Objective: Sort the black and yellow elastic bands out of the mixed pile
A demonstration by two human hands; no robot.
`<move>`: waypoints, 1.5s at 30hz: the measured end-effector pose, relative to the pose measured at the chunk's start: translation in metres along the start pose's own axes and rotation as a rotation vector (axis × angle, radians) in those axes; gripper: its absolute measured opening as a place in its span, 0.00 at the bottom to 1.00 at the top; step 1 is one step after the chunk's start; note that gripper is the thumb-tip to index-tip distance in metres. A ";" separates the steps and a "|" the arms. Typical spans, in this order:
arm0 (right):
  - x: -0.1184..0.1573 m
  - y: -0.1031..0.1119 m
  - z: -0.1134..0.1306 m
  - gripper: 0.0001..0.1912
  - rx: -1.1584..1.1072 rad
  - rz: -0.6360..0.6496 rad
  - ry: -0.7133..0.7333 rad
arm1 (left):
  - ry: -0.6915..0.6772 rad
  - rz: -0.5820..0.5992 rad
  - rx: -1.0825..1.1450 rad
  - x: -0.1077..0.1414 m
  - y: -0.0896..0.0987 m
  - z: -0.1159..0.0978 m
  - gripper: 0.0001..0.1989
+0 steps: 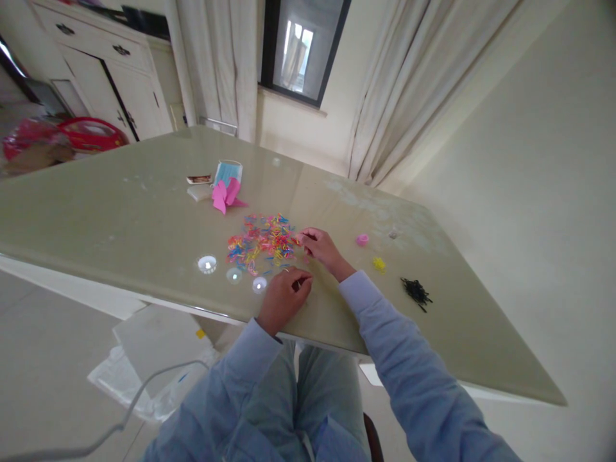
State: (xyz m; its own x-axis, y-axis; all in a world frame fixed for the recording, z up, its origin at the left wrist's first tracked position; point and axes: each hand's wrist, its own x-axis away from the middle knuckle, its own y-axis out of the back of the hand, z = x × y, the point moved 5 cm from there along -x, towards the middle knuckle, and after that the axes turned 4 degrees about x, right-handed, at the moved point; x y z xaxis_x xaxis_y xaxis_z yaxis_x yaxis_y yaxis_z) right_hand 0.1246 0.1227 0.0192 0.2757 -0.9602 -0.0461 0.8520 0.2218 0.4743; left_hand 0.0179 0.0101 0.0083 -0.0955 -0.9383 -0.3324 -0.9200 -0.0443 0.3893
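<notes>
Open tabletop (96, 212), nine o'clock from coloured pile (269, 240)
Left hand (287, 293) blocks five o'clock, right hand (321, 247) three, pink object (225, 195) eleven.

The pile of small pieces (262, 247) at the centre of the frame mixes red, yellow, blue, pink and orange. Right of centre, one little cluster (362, 239) is pink, another heap (379, 264) bright yellow, and a bundle (416, 292) black. The surface (120, 221) is a glossy olive-beige with whitish smudges. Left of upper centre, a face mask (228, 172) is light blue edged in white, beside a hot-pink folded piece (226, 195). The sleeves (409, 359) are pale blue, the curtains (216, 64) cream, the window frame (269, 42) black.
</notes>
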 end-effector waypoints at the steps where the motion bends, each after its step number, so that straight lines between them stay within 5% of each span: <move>1: 0.000 0.001 0.002 0.12 0.054 -0.009 0.029 | -0.002 -0.002 -0.001 0.000 0.000 0.000 0.07; 6: 0.000 0.000 0.011 0.10 0.101 -0.013 0.085 | 0.004 -0.005 0.015 0.000 0.000 0.003 0.07; 13: 0.046 0.007 0.034 0.16 -0.564 0.035 -0.074 | 0.024 -0.004 0.033 0.000 0.001 0.002 0.07; 19: 0.093 0.025 0.054 0.12 -0.765 0.070 -0.060 | 0.040 -0.017 0.094 0.001 0.004 0.004 0.09; 30: 0.157 0.082 0.025 0.10 -0.747 -0.115 -0.128 | 0.111 -0.032 0.159 0.003 0.008 0.010 0.13; 34: 0.166 0.117 -0.009 0.12 -0.543 -0.298 -0.134 | 0.124 -0.044 0.142 0.003 0.010 0.008 0.13; 39: 0.154 0.178 -0.061 0.11 0.295 -0.684 -0.127 | 0.139 -0.054 0.121 0.002 0.011 0.004 0.13; 45: 0.129 0.190 -0.089 0.12 0.724 -0.571 -0.068 | 0.154 -0.069 0.122 0.002 0.013 0.003 0.12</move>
State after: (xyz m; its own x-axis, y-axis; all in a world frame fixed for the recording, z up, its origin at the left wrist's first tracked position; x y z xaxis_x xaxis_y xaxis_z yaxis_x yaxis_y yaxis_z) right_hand 0.3612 0.0557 0.0253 -0.1473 -0.9041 -0.4011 0.3579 -0.4268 0.8305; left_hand 0.0046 0.0085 0.0097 0.0201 -0.9763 -0.2155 -0.9623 -0.0773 0.2606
